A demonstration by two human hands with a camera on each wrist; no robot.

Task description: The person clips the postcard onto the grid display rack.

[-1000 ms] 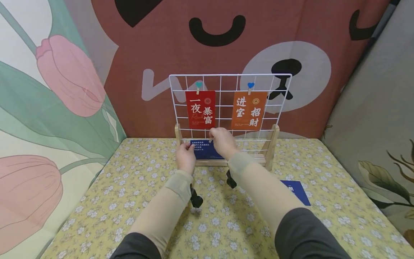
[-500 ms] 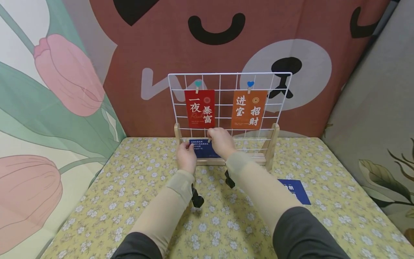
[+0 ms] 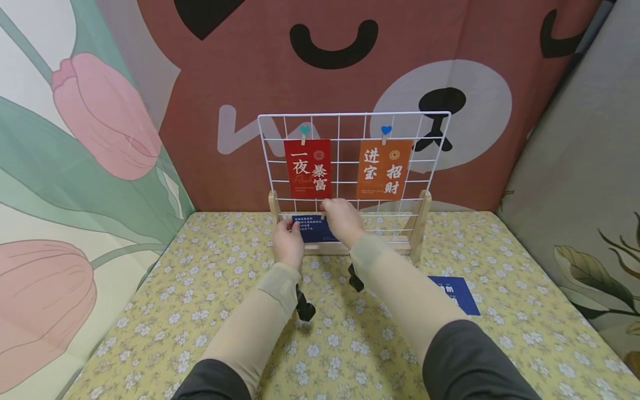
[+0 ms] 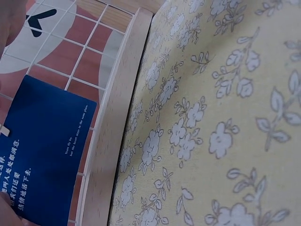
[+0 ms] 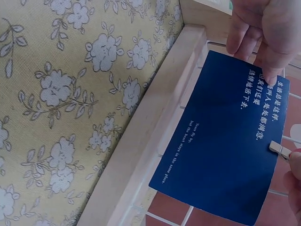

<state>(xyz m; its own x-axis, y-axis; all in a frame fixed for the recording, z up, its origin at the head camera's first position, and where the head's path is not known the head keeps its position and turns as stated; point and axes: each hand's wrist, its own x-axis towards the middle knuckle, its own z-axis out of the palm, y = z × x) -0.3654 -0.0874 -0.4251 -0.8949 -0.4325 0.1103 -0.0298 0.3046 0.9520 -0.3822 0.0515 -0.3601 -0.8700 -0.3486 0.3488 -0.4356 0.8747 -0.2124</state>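
My left hand (image 3: 288, 243) pinches a dark blue card (image 3: 317, 230) with white writing at its left end, the thumb on the printed face. My right hand (image 3: 344, 219) grips a small wooden clothespin (image 5: 280, 149) at the card's upper edge. In the right wrist view the clothespin's tip overlaps that edge; whether it also bites a wire cannot be made out. The card stands in front of the lower part of a white wire grid rack (image 3: 355, 114), just above its wooden base (image 3: 370, 245). In the left wrist view the blue card (image 4: 47, 141) lies close against the wires.
Higher on the grid hang a red card (image 3: 307, 169) under a teal heart clip (image 3: 305, 129) and an orange card (image 3: 384, 172) under a blue heart clip (image 3: 386, 130). Another blue card (image 3: 462, 294) lies on the floral tablecloth (image 3: 200, 289), partly behind the right forearm.
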